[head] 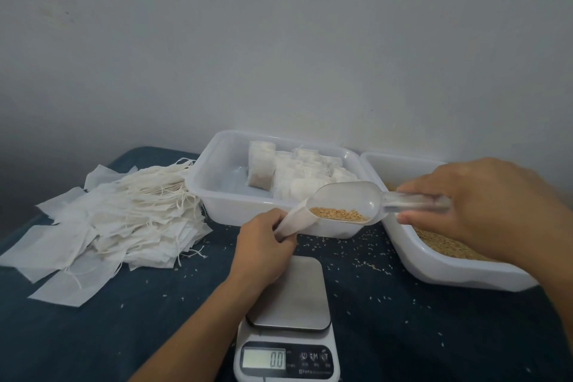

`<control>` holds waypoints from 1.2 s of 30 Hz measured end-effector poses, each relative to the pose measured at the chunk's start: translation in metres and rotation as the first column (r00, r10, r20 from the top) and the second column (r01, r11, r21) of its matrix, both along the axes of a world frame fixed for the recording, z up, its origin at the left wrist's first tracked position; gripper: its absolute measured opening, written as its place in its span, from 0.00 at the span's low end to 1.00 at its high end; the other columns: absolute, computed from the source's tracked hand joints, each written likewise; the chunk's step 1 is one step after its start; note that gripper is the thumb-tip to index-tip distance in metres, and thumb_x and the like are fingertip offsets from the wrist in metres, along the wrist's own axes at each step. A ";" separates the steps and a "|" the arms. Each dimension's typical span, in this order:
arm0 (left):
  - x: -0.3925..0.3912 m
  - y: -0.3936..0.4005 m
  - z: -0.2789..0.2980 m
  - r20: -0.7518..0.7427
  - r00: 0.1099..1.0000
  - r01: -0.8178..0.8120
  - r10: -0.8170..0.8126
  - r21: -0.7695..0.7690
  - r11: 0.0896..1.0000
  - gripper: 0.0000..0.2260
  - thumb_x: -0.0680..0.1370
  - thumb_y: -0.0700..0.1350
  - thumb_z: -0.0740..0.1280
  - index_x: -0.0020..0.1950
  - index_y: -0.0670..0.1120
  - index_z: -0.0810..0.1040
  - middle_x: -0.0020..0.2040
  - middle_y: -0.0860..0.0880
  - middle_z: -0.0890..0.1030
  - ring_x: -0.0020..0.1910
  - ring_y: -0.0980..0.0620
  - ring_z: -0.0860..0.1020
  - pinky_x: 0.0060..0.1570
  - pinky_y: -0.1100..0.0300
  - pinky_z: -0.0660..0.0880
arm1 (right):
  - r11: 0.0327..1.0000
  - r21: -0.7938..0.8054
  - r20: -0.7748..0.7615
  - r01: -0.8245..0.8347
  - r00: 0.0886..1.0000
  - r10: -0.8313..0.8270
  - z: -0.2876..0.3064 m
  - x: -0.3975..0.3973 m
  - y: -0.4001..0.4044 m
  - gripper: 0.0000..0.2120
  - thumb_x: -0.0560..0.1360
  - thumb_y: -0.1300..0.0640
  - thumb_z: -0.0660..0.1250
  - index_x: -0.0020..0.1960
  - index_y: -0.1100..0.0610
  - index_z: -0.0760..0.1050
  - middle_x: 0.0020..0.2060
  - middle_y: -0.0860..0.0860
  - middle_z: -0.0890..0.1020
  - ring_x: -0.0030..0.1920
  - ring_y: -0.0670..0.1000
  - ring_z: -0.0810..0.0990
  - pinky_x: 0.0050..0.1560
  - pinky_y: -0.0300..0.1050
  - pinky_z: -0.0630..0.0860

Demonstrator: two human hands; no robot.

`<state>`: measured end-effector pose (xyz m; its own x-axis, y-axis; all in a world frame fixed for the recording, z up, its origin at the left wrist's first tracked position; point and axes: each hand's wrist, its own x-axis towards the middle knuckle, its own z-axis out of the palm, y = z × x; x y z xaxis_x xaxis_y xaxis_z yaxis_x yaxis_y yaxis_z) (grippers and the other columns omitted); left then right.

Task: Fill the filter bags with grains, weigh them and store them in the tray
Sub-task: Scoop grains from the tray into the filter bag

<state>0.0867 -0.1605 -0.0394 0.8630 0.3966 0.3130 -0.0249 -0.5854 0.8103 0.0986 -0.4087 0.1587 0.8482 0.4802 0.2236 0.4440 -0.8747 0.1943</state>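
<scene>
My left hand (263, 240) grips a white filter bag (294, 220) above the scale, its mouth turned toward the scoop. My right hand (477, 205) holds the handle of a clear plastic scoop (347, 201) with brown grains lying in its bowl; the scoop's lip touches the bag's opening. The scale (290, 316) sits below with a bare steel platform and reads 0.0. A white tray (223, 195) behind holds several filled bags (262, 167) standing in rows. A second white tray (434, 267) at the right holds loose grains (440, 242).
A heap of empty filter bags with strings (124, 220) lies at the left on the dark blue tabletop (124, 335). Stray grains are scattered over the cloth around the scale. A pale wall rises right behind the trays.
</scene>
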 end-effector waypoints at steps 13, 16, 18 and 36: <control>0.000 0.000 0.001 0.005 0.999 0.035 -0.034 -0.101 0.994 0.05 0.76 0.48 0.74 0.43 0.53 0.80 0.36 0.58 0.80 0.36 0.64 0.77 0.33 0.72 0.69 | 0.914 0.406 -0.158 -0.005 0.985 0.075 -0.020 0.004 -0.017 0.10 0.64 0.32 0.73 0.45 0.27 0.80 0.38 0.30 0.82 0.44 0.34 0.79 0.42 0.39 0.72; 0.000 0.000 0.003 0.000 0.999 0.052 -0.053 -0.161 0.986 0.04 0.76 0.50 0.74 0.44 0.53 0.80 0.37 0.58 0.81 0.37 0.60 0.78 0.35 0.66 0.71 | 0.842 0.537 -0.250 0.045 0.962 0.108 -0.037 0.010 -0.024 0.05 0.65 0.32 0.73 0.41 0.25 0.80 0.36 0.31 0.83 0.42 0.34 0.79 0.39 0.40 0.71; 0.000 0.000 0.004 0.012 0.998 0.064 -0.063 -0.207 0.976 0.04 0.76 0.51 0.74 0.45 0.52 0.81 0.38 0.56 0.82 0.38 0.58 0.79 0.36 0.64 0.73 | 0.781 0.622 -0.263 0.060 0.955 0.135 -0.053 0.013 -0.027 0.10 0.64 0.31 0.71 0.45 0.29 0.82 0.35 0.39 0.84 0.38 0.41 0.80 0.39 0.45 0.74; -0.007 -0.009 0.011 0.084 0.888 0.430 -0.452 -0.499 0.752 0.14 0.77 0.48 0.75 0.62 0.54 0.80 0.54 0.53 0.86 0.53 0.52 0.85 0.48 0.59 0.82 | 0.231 0.966 -0.212 0.116 0.866 0.453 -0.157 0.060 0.072 0.12 0.72 0.46 0.78 0.45 0.49 0.77 0.43 0.49 0.84 0.43 0.47 0.84 0.37 0.37 0.79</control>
<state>0.0794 -0.1692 -0.0288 0.9877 0.0583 0.1451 -0.1429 -0.0410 0.9889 0.1582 -0.3365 0.0012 0.8989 0.3027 0.3169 0.3777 -0.1683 -0.9105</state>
